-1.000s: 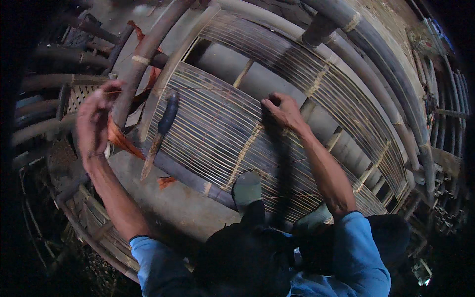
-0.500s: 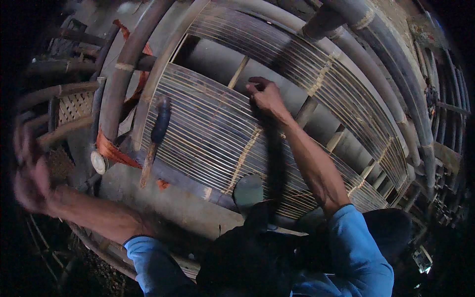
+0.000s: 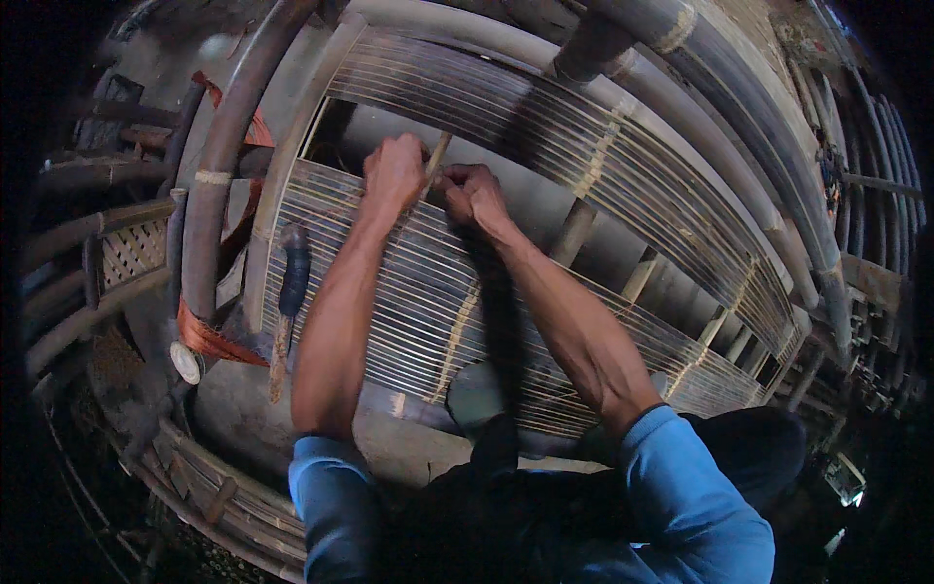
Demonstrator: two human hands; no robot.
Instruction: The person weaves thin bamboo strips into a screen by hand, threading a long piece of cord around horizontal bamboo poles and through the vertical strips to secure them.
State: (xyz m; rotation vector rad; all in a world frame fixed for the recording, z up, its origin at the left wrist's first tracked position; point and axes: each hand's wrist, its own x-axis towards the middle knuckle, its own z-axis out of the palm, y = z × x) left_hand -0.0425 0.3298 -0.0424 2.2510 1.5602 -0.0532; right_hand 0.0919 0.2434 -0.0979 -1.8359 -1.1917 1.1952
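- Over at the far edge of the near bamboo slats (image 3: 409,311), left hand (image 3: 392,175) and right hand (image 3: 475,198) are up close to each other, right by a light crosspiece (image 3: 440,156).
- Left fingers are curled in, right ones bent with the tips bunched. Pretty dim there, so can't tell if either's pinching anything.
- Dark-handled knife (image 3: 295,277) lies on the left end of those slats, blade toward the near side.
- Orange strip (image 3: 216,336) sits further left, against a thick pole (image 3: 202,234).
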